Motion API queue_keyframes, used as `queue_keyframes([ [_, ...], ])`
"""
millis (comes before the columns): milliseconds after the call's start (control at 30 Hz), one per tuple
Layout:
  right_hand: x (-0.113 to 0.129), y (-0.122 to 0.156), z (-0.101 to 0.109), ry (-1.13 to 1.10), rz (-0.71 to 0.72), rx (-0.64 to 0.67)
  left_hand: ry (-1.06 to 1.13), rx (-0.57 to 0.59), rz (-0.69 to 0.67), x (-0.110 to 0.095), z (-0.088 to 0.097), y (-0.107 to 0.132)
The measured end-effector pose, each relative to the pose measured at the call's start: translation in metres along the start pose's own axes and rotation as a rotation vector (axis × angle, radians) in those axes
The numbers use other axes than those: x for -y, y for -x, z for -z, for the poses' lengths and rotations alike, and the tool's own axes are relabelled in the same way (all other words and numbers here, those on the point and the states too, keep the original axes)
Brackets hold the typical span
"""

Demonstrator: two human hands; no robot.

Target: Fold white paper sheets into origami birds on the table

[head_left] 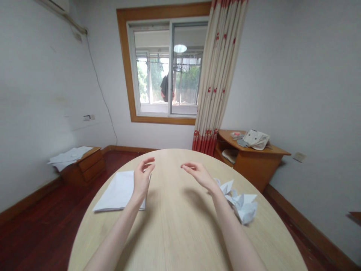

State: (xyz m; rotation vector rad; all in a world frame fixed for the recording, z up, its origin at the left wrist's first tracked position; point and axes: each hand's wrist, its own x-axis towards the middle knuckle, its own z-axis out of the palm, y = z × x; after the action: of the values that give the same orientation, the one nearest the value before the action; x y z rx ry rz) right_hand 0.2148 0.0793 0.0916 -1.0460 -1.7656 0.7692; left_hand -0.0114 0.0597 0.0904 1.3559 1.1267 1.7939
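Both hands hang in the air above a round wooden table (pixel 175 226), casting shadows on it. My left hand (pixel 143 177) is open, thumb and curved fingers apart, above the right edge of a stack of white paper sheets (pixel 117 192). Facing it across a gap is my right hand (pixel 199 175), its fingers loosely bent toward the left and thumb close beneath them. Nothing shows in either hand. Several folded white paper pieces (pixel 244 207) lie in a cluster to the right of my right wrist, partly hidden by the forearm.
A small wooden cabinet (pixel 88 163) with papers on top stands at the left wall. Beyond the table on the right is a wooden desk (pixel 254 165) carrying a pale cloth bag (pixel 257 139). A long curtain (pixel 216 86) hangs beside the window (pixel 169 71).
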Motion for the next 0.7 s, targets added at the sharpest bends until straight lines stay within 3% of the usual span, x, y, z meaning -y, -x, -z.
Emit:
queue_keyframes([
  [133, -0.020, -0.007, -0.045, -0.152, -0.014, -0.046, -0.193, -0.109, -0.148, 0.012, 0.037, -0.003],
  [300, -0.049, -0.013, -0.119, -0.251, -0.110, -0.135, -0.684, -0.194, -0.197, 0.041, 0.084, -0.007],
  [467, -0.068, -0.003, -0.193, -0.241, -0.218, -0.276, -0.871, -0.247, -0.160, 0.066, 0.124, -0.003],
  [567, -0.070, 0.009, -0.218, -0.179, -0.239, -0.327, -1.272, -0.187, -0.104, 0.077, 0.139, 0.001],
  [700, -0.064, 0.021, -0.229, -0.051, -0.174, -0.288, -1.495, -0.135, 0.064, 0.088, 0.153, 0.004],
])
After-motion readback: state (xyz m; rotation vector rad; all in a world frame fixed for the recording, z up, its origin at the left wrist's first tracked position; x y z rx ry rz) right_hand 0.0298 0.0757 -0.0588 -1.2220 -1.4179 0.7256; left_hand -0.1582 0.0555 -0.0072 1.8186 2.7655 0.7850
